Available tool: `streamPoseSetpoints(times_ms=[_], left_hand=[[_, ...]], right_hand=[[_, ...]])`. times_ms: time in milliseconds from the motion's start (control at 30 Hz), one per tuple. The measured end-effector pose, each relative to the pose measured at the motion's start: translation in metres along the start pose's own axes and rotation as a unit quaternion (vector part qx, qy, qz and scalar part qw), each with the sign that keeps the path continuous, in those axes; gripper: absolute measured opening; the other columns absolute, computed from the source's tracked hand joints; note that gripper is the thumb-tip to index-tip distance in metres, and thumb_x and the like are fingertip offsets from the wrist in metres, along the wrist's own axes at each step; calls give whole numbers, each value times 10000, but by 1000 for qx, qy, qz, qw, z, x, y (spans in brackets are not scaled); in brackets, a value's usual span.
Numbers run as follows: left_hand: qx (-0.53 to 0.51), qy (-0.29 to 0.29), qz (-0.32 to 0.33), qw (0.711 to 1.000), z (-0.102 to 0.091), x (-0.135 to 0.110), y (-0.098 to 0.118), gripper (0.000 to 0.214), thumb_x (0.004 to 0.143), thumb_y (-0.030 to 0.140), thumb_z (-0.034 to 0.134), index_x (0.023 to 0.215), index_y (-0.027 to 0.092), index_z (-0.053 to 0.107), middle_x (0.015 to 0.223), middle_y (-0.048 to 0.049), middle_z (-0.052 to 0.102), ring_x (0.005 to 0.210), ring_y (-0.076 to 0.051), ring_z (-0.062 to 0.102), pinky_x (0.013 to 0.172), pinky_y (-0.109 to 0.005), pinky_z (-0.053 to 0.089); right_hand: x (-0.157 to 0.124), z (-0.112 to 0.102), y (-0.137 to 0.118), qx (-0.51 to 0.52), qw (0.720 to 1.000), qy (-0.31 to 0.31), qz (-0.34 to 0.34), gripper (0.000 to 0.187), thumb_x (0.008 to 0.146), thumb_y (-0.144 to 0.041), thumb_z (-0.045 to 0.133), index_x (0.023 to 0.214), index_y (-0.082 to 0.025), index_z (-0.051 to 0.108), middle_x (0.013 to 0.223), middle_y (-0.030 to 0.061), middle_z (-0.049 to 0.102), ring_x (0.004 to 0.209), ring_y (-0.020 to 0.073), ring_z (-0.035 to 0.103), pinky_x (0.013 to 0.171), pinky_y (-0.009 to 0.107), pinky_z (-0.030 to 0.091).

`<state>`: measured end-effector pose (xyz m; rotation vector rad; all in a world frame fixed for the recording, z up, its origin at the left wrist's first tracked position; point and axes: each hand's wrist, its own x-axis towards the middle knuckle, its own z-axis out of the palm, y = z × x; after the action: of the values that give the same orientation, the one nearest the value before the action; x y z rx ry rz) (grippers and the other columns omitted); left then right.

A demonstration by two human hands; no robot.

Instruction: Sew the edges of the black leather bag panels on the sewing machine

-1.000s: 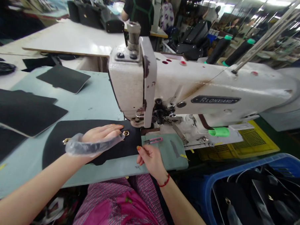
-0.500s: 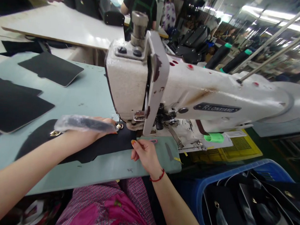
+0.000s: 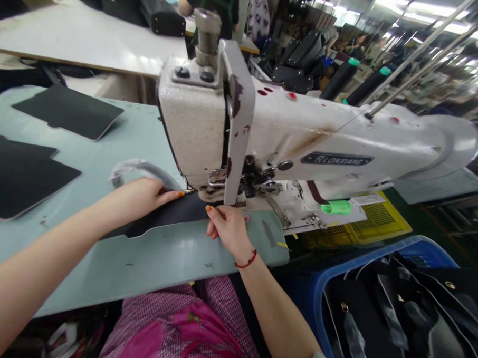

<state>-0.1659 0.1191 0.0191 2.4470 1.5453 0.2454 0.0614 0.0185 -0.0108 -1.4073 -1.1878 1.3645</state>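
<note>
A black leather-like panel (image 3: 169,218) lies on the pale green machine table, its right end under the head of the sewing machine (image 3: 193,129). A dark handle in clear plastic (image 3: 138,165) is attached and arches up behind my left hand (image 3: 143,196). That hand is closed on the panel, thumb stretched toward a small metal fitting (image 3: 189,189) by the needle area; its other fingers are mostly hidden. Close to the presser foot, my right hand (image 3: 229,228) pinches the panel's near edge between thumb and forefinger, remaining fingers curled. The needle itself cannot be made out.
Flat black pieces (image 3: 70,111) lie on the table at left. A blue basket (image 3: 319,298) at lower right holds black panels with plastic-wrapped handles. Beyond it stands a yellow crate (image 3: 383,219). A white worktable (image 3: 90,35) and a person (image 3: 210,9) are behind.
The panel has shifted and turned under the machine head, and its handle has swung up and away from my left forearm. My right hand stays near the presser foot. The view has shifted slightly.
</note>
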Motion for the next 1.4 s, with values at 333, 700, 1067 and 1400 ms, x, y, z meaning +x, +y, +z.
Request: streamPoseSetpoints(times_ms=[333,700,1067,1400], left_hand=[[-599,-31,-157,785,65,-113,108,318,839,557,600,826,239,609,663,8,492,523,-133,428,493,-257,348],[-792,27,-277,544,81,-50,113,517,680,471,812,497,165,438,508,45,361,502,-82,326,485,-227,316],[-764,-51,-269,584,86,-47,96,467,661,518,811,580,143,544,543,40,420,529,-86,339,492,-218,307],[-732,-105,-231,632,82,-43,91,536,667,595,765,507,166,487,526,39,400,541,-93,340,550,-239,331]], right_hand=[[-5,2,1,49,999,6,-2,542,845,-667,555,622,-173,545,543,10,616,434,87,540,450,188,419],[-10,1,12,192,979,-9,70,456,792,-604,649,800,-148,639,651,27,680,438,71,529,399,162,336],[-15,4,0,69,996,54,-13,306,863,-416,596,700,-157,593,583,8,640,465,82,555,461,175,412],[-36,5,28,48,994,88,-50,314,945,-442,498,848,-160,599,630,2,639,461,82,553,439,174,396]])
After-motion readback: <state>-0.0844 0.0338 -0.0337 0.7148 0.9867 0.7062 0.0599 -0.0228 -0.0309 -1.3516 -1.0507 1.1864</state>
